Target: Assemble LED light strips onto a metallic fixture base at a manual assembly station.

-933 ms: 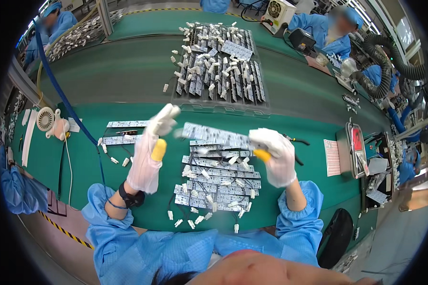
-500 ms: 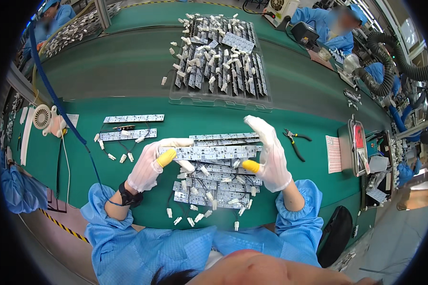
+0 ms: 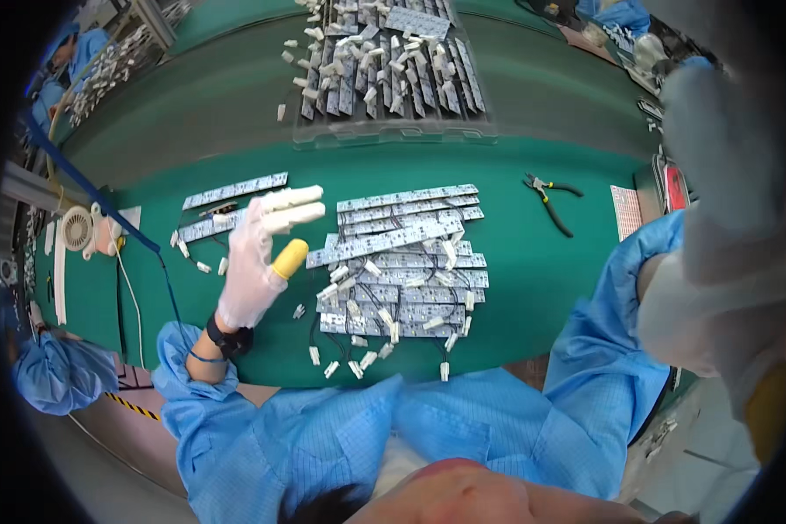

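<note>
My left hand [image 3: 251, 262], in a white glove with a yellow cover on the thumb, is open above the green mat, its fingers apart and nothing in them. To its right lies a stack of narrow circuit boards [image 3: 402, 306] with black wires and white connectors. One circuit board [image 3: 389, 243] rests slantwise across the stack. Partly behind my left fingers are a few more board strips [image 3: 236, 189]. My right hand [image 3: 716, 288], gloved with a yellow thumb cover, is raised very near the camera at the right edge. It is blurred, and its grip is not readable.
A clear plastic tray [image 3: 393, 134] full of boards stands at the back. Pliers [image 3: 550, 203] with black-and-yellow handles lie right of the stack, beside a printed sheet [image 3: 625, 212]. At left are a small fan [image 3: 77, 229] and a hanging blue cord [image 3: 96, 181]. A co-worker [image 3: 83, 52] sits far left.
Both hands have let go of the top board, which now lies tilted on the stack. My left hand drew back left; my right hand rose toward the camera. The view has shifted.
</note>
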### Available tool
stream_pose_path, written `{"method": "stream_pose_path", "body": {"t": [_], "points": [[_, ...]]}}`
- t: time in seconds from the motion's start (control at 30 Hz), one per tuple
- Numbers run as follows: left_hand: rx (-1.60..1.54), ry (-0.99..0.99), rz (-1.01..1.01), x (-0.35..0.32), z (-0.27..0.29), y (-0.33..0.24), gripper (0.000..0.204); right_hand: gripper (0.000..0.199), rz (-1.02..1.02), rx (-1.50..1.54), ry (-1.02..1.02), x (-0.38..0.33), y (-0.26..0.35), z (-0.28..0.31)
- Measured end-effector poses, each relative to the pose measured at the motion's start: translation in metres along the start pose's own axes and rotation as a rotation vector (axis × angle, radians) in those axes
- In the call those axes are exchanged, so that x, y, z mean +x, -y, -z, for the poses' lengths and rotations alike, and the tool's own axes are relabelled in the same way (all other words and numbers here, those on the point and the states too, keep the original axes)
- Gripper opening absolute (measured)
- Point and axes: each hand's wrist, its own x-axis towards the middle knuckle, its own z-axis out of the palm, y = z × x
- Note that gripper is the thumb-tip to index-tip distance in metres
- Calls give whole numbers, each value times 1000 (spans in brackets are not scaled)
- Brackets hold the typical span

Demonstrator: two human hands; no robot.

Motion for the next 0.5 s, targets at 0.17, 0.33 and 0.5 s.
{"method": "stream_pose_path", "body": {"t": [0.17,0.33,0.5], "points": [[186,-96,-288,8,42,-22,39,103,-26,-97,-61,5,-7,14],[334,-605,-420,17,99,-24,47,99,-93,-130,-47,17,-40,26],[588,-553,-270,27,139,-5,50,94,-135,-119,-65,29,-55,23]]}}
